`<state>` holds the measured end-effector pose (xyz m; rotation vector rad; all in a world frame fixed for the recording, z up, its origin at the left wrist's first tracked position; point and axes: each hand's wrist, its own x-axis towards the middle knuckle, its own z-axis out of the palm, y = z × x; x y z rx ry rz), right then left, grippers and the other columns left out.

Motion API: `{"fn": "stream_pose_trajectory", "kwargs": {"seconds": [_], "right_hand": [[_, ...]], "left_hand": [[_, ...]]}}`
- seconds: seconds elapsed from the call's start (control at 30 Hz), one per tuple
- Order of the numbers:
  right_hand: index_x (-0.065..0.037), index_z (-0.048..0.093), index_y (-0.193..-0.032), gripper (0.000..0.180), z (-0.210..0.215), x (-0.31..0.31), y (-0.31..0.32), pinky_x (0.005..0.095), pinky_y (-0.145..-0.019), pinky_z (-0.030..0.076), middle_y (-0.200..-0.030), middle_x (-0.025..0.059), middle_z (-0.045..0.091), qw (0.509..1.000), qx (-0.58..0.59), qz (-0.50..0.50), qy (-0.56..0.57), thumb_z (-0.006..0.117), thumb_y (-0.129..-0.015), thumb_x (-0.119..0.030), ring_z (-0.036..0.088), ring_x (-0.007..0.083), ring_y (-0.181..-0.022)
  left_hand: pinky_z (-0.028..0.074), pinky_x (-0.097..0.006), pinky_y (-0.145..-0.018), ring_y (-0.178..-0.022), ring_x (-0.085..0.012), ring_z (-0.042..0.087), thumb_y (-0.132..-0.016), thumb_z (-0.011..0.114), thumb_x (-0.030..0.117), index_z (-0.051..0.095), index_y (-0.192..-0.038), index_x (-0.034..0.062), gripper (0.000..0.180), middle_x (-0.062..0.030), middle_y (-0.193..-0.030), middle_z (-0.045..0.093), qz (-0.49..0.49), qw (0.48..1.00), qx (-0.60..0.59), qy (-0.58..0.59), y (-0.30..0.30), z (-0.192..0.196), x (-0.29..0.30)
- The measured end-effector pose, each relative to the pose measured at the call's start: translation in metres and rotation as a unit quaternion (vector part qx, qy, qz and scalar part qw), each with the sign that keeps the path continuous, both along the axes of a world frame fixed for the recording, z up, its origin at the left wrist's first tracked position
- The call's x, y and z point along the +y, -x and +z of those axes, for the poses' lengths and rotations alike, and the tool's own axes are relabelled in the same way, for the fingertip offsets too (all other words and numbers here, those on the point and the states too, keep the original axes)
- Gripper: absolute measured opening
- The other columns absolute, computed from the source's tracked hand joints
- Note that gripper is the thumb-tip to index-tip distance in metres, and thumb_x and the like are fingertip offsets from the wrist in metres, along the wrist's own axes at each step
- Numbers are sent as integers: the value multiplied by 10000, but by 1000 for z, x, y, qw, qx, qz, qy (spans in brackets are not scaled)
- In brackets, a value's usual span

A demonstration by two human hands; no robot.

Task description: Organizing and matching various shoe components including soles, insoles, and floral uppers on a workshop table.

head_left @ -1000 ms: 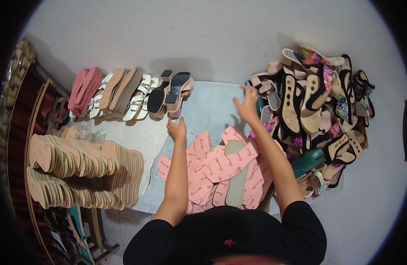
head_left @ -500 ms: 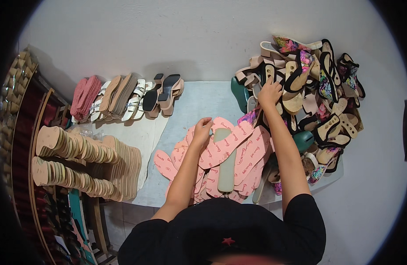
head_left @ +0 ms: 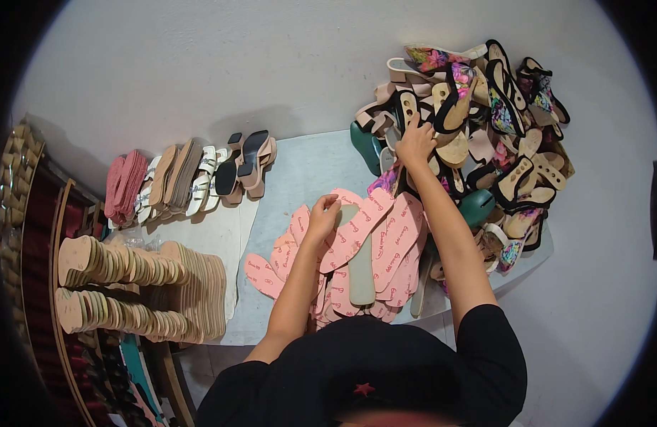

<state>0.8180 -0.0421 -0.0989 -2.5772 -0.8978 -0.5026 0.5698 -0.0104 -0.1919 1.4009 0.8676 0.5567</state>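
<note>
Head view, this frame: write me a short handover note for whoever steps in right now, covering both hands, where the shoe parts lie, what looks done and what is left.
Left hand: resting on the spread of pink insoles mid-table; whether it grips one is unclear.
Right hand: reaching into the heap of sandals at the table's right, fingers on a piece; grip not clear.
Placed: a row of finished sandals stands along the far left; stacks of tan soles lie at the left.
Left, as it looks: the pink insoles lie loose and overlapping, and the right heap is unsorted.

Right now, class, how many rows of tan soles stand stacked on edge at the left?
2: the upper row and the lower row, side by side; more may lie hidden below.
</note>
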Motion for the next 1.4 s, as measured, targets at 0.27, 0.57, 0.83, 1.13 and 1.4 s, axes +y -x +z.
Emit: {"fn": "stream_pose_trajectory", "kwargs": {"seconds": [0.27, 0.57, 0.83, 1.13, 1.4], "right_hand": [[-71, 277, -1314, 866, 18, -40, 9, 486, -814, 392, -1084, 240, 488, 998, 15, -17, 59, 715, -595, -274, 481, 401, -996], [-30, 383, -1291, 765, 28, -97, -1, 428, -847, 402, -989, 261, 480, 992, 31, 26, -116, 640, -609, -263, 476, 413, -934], [67, 463, -1191, 693, 7, -138, -25, 304, -784, 447, -995, 201, 601, 923, 263, 148, -237, 664, -622, -275, 591, 238, -864], [61, 551, -1065, 472, 4, -177, -1, 240, -681, 429, -842, 86, 614, 847, 428, 162, -272, 585, -686, -219, 554, 144, -721], [40, 478, -1027, 339, -3, -222, 3, 273, -794, 401, -959, 56, 552, 621, 433, 138, -638, 577, -812, -203, 510, 126, -854]], "left_hand": [[407, -265, -816, -925, -159, 527, -840, 548, 233, 540, -1100, 21, 336, -86, -1041, 566, 23, 1000, -1, 1, 9, 0, -3], [407, -278, -831, -942, -159, 526, -837, 548, 238, 542, -1092, 8, 344, -97, -1040, 568, 19, 999, -36, 5, 7, -8, -5], [445, -273, -789, -951, -164, 545, -831, 560, 207, 529, -1106, -3, 347, -120, -1063, 548, 8, 998, -2, -67, -26, -4, 6], [433, -328, -826, -1025, -227, 528, -781, 599, 228, 576, -1066, 41, 341, -142, -1100, 563, -60, 964, 49, -253, -86, 28, -7], [430, -357, -815, -904, -292, 599, -720, 599, 335, 599, -1009, 15, 431, -163, -977, 629, -147, 962, 18, -231, -142, 9, 3]]}}
